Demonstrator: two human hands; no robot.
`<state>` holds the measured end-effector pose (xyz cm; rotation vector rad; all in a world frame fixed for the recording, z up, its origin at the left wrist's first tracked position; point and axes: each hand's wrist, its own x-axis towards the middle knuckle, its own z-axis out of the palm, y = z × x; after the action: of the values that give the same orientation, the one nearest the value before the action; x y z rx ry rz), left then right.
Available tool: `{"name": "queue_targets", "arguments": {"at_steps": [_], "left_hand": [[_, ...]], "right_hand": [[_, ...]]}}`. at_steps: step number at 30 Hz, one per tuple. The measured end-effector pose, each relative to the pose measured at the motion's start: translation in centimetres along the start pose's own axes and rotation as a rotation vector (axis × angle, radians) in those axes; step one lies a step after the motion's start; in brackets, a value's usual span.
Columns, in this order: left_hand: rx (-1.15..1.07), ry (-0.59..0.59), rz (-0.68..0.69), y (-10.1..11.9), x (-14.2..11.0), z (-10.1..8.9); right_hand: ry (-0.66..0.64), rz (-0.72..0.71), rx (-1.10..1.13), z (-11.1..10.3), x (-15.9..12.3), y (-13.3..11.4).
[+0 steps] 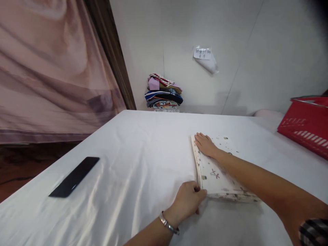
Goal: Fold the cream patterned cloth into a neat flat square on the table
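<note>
Printed cloth: layered, folded rectangle; left fingers pinching corner, right fingers spread flat.

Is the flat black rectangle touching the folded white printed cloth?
No, white sheet lies between the flat black rectangle and the folded white printed cloth.

Off-white cloth, small scattered motifs; red basket.
</note>
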<state>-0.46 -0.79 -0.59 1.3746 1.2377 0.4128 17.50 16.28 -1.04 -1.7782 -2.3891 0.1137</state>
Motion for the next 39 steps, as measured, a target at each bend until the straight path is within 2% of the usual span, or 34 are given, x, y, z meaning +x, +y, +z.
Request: {"name": "queue_targets", "arguments": {"at_steps": [4, 8, 14, 17, 20, 26, 29, 33, 35, 39], "left_hand": [[0.036, 0.005, -0.008, 0.2, 0.0, -0.1], [0.029, 0.008, -0.016, -0.1, 0.4, 0.0], [0.051, 0.008, -0.022, -0.1, 0.7, 0.0], [0.078, 0.011, -0.003, 0.0, 0.7, -0.1], [0.081, 0.006, 0.007, 0.0, 0.6, -0.2], [0.058, 0.012, -0.010, 0.5, 0.5, -0.2], [0.058, 0.029, -0.025, 0.8, 0.4, 0.0], [0.171, 0.052, -0.046, 1.4, -0.2, -0.3], [0.362, 0.132, 0.006, 2.3, -1.0, -0.6], [0.745, 0.510, 0.307, 6.0, -2.4, 0.4]], "right_hand": [[-0.033, -0.011, 0.057, 0.4, -1.7, -2.0], [-0.033, -0.006, 0.080, 0.9, -1.8, -2.8], [-0.080, 0.033, 0.170, -1.2, -2.3, -2.8], [-0.109, 0.064, 0.202, -2.7, -5.1, -2.3], [-0.151, 0.073, 0.189, -3.8, -9.7, -1.0], [-0.060, 0.108, 0.107, -4.1, -19.1, 1.8], [-0.009, 0.099, 0.045, -3.2, -21.2, 2.2], [0.053, 0.102, -0.013, -2.3, -21.5, 2.1], [0.057, 0.102, -0.018, -2.0, -21.4, 2.0], [0.041, 0.121, -0.015, -1.8, -21.3, 2.1]]}}
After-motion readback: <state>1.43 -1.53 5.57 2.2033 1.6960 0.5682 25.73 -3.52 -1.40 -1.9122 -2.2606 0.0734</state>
